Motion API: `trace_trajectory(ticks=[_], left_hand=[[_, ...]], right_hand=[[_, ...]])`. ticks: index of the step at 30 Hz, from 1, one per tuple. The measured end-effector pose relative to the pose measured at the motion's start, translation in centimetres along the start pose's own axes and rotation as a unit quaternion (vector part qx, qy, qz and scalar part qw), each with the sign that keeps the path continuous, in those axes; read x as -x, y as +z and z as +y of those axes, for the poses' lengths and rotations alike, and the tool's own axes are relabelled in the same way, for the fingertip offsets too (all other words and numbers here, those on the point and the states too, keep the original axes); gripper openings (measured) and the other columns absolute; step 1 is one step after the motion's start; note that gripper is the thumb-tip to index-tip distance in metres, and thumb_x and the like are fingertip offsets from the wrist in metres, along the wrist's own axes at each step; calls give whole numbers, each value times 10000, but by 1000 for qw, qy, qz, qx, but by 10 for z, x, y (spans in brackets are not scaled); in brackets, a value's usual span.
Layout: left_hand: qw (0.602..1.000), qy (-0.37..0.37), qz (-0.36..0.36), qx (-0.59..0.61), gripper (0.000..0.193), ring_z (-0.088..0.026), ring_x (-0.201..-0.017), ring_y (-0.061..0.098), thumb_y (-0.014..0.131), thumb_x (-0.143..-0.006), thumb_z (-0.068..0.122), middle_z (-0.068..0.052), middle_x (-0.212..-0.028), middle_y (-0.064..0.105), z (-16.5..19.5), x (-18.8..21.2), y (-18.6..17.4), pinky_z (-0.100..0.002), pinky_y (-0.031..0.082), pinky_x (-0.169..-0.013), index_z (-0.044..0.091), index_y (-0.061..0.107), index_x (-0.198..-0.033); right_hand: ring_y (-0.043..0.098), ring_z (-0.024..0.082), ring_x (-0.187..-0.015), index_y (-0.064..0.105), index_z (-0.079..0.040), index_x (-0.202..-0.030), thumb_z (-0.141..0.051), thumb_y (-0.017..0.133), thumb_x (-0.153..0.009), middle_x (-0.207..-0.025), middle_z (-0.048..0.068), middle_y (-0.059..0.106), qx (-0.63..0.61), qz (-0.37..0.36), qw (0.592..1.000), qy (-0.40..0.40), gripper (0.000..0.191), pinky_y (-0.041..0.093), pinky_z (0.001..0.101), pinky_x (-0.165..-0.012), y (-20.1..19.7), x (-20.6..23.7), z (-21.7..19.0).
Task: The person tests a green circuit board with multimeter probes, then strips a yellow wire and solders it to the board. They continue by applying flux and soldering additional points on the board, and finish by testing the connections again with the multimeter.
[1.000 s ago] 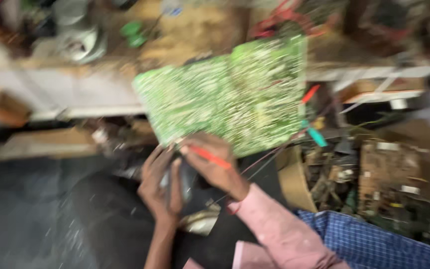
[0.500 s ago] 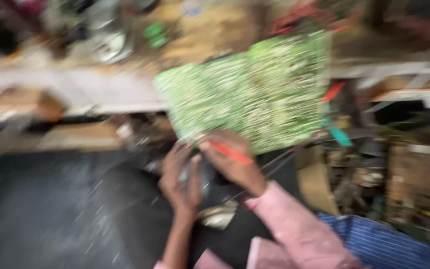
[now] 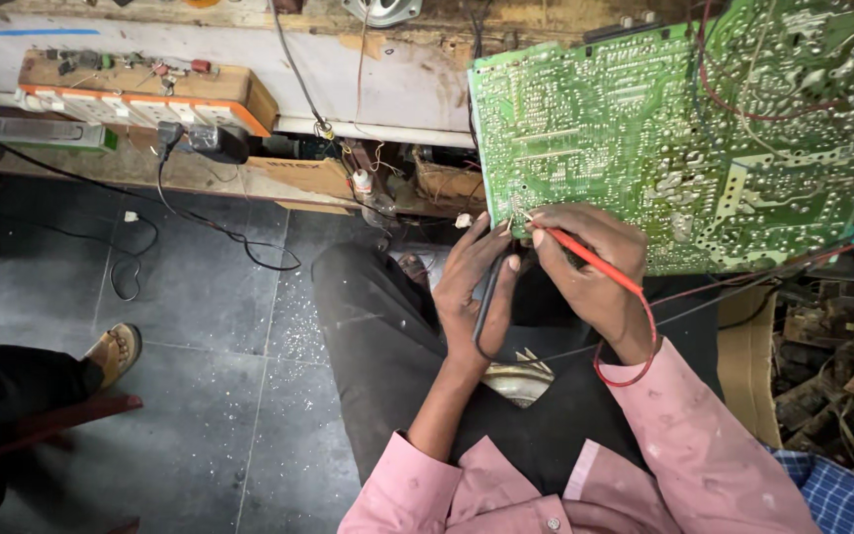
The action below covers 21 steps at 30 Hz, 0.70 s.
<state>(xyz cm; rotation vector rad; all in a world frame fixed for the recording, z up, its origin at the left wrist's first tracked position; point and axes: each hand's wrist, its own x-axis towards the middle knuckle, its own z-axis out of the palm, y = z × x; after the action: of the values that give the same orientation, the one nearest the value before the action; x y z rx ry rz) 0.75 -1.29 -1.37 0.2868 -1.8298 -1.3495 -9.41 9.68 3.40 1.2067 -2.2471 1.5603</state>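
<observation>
dark tiled floor (image 3: 200,297), cluttered wooden bench (image 3: 249,178), green circuit board (image 3: 664,138), left hand (image 3: 476,287) pinching black probe (image 3: 489,297), right hand (image 3: 590,267) pinching red probe (image 3: 585,255)

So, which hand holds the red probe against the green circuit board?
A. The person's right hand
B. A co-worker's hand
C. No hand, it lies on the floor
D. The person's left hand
A: the right hand grips the red probe with its tip at the lower left edge of the green circuit board, while the left hand holds a black probe.

Circuit board (image 3: 684,138) blocks ahead; floor (image 3: 200,297) leftward open.
</observation>
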Motion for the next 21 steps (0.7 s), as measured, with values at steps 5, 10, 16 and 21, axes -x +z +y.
trace_trajectory(ticks=[5,10,16,21], left_hand=[[1000,-10,3,-1,250,-359,-1359,638,718,-942,46,-182,-1234,742,0,0,2,-441,493,-1159,-14,724,-1185],[1000,-6,9,10,255,-360,-1363,633,718,-947,50,-181,-1236,738,3,-3,3,-439,496,-1161,-17,719,-1193],[1000,5,5,-5,253,-362,-1337,639,709,-951,56,-177,-1228,740,1,-2,1,-449,483,-1163,-13,722,-1195],[997,4,2,-74,218,-330,-1265,676,714,-954,57,-142,-1185,765,-2,-2,5,-438,499,-1115,9,746,-1164]], right_hand=[[762,237,-970,735,30,-1054,24,749,-928,-1049,147,761,19,-4,1000,-7,126,600,313,-860,-1,1,0],[761,235,-957,734,34,-1061,26,746,-934,-1047,145,761,9,-6,1000,0,128,599,312,-849,-1,-2,-3],[760,232,-934,739,19,-1064,4,758,-931,-1042,147,760,12,-10,1000,17,135,602,314,-824,-1,-2,-4],[758,266,-943,754,-26,-1017,-58,786,-906,-1013,123,768,61,17,998,-11,120,600,360,-825,-2,1,3]])
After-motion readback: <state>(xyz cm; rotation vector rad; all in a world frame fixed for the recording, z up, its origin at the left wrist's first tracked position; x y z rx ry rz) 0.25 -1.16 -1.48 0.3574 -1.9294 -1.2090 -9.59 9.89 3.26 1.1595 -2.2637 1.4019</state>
